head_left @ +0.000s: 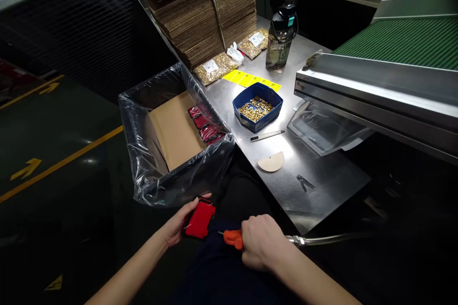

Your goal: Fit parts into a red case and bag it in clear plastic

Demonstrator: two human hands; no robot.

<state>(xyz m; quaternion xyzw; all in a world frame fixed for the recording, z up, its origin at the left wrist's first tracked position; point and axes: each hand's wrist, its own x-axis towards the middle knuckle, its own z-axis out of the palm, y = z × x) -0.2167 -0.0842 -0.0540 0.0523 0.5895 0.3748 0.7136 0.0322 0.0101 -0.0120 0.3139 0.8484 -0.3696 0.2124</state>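
My left hand (176, 224) grips a red plastic part with a black rim (200, 219), tilted over my lap. In my right hand (263, 243) is an orange air blow gun (233, 239), its thin nozzle pointing left at the red part, a small gap between them. A hose (322, 239) runs from the gun off to the right. Beyond my left hand stands a crate lined with clear plastic (143, 190); several red parts (205, 126) lie along its right side on a cardboard sheet (175, 128).
On the metal table (322, 195) are a blue tray of brass pieces (238, 116), tweezers (267, 136), a beige disc (271, 162), nail clippers (305, 182), a water bottle (279, 47) and stacked cardboard (200, 24). A green conveyor (404, 43) overhangs the right side.
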